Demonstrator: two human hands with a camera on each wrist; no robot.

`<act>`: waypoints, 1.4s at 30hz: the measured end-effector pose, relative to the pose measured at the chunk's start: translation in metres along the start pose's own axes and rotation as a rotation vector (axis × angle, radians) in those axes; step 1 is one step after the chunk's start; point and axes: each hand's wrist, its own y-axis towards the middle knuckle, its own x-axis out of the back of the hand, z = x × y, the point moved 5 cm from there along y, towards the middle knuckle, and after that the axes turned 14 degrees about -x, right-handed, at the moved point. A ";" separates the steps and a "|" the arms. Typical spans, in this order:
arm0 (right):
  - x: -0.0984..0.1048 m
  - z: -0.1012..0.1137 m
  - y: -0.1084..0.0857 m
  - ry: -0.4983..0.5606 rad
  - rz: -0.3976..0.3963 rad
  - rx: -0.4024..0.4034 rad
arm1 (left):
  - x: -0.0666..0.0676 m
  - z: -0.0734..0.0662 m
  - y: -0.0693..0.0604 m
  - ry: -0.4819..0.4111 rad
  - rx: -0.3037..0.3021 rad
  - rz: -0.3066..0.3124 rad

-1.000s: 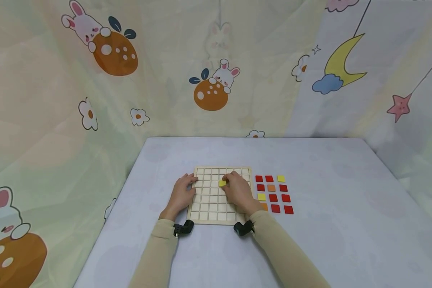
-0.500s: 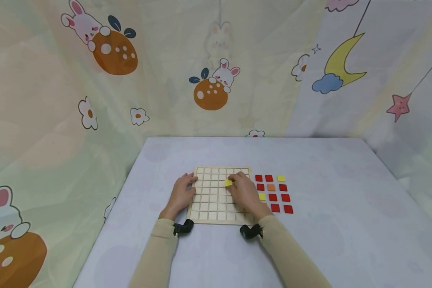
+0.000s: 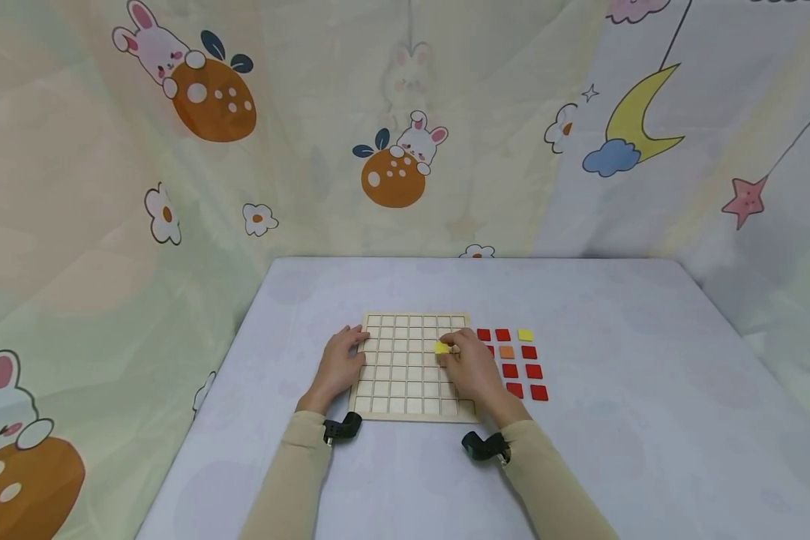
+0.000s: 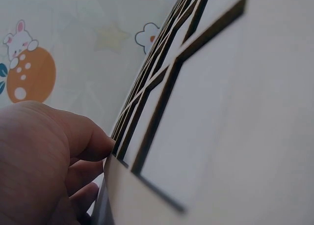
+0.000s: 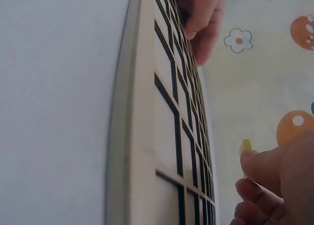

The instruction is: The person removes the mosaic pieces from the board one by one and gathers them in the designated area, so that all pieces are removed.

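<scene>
My right hand (image 3: 471,369) pinches a small yellow square tile (image 3: 442,348) between thumb and fingertips, over the right part of a pale wooden grid board (image 3: 405,418). In the right wrist view the yellow tile (image 5: 246,145) shows at the thumb tip, and I cannot tell whether it touches the board. My left hand (image 3: 340,366) rests along the board's left edge. In the left wrist view, a fingertip of the left hand (image 4: 44,156) touches the rim beside the cells. The board's visible cells hold no tiles.
Rows of loose tiles lie right of the board: several red tiles (image 3: 534,371), an orange tile (image 3: 506,352) and another yellow tile (image 3: 525,335). My right hand covers part of the rows. A white cloth covers the table (image 3: 614,322); a printed curtain (image 3: 499,180) hangs behind.
My right hand has moved rightward across the board with the yellow tile, covering more of the nearest loose tiles. The left hand has stayed at the board's left edge.
</scene>
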 end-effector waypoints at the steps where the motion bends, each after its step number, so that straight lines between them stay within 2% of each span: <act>1: 0.002 -0.002 -0.001 0.003 -0.004 0.001 | 0.000 0.000 0.000 0.001 -0.002 0.001; 10: 0.023 -0.025 -0.004 0.008 -0.053 0.028 | 0.000 -0.001 0.001 0.006 -0.013 -0.005; 17: 0.040 -0.048 -0.007 -0.006 -0.086 -0.024 | 0.001 -0.001 0.001 0.016 -0.024 -0.010; 30: 0.052 -0.071 -0.028 -0.034 -0.136 0.003 | -0.001 0.001 0.002 0.004 -0.004 0.000; 37: 0.052 -0.079 -0.041 -0.028 -0.066 -0.034 | -0.001 0.000 0.002 0.001 0.005 0.004; 42: 0.055 -0.083 -0.045 -0.005 0.013 -0.004 | -0.001 0.000 0.001 0.000 0.005 0.007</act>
